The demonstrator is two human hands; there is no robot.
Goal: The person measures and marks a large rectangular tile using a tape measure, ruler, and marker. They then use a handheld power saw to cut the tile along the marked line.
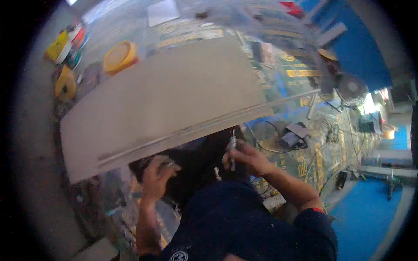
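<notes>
In the head view, the right hand (247, 159) was closed around a slim metallic tool (233, 135), which stuck out past the fingers toward 12 o'clock; blur hid its working end. The left hand (156, 175), at the right hand's 9 o'clock, had its fingers curled in, and whether they held anything small I could not tell.

A large beige board (170, 98) lay just beyond both hands, at 10 o'clock from the right and 12 o'clock from the left. A long straight rail (209, 120) ran along its near edge, between the hands and most of the board, and reached past the board's right end.

A thin cable (272, 151) looped at the right hand's 3 o'clock, with a dark boxy object (295, 135) just beside it at 2 o'clock. Farther along 2 o'clock stood a dark round object (352, 89). From the left hand, a yellow round tub (119, 57) sat at 11 o'clock, beyond the board, and a white flat panel (163, 12) lay far off at 12.
</notes>
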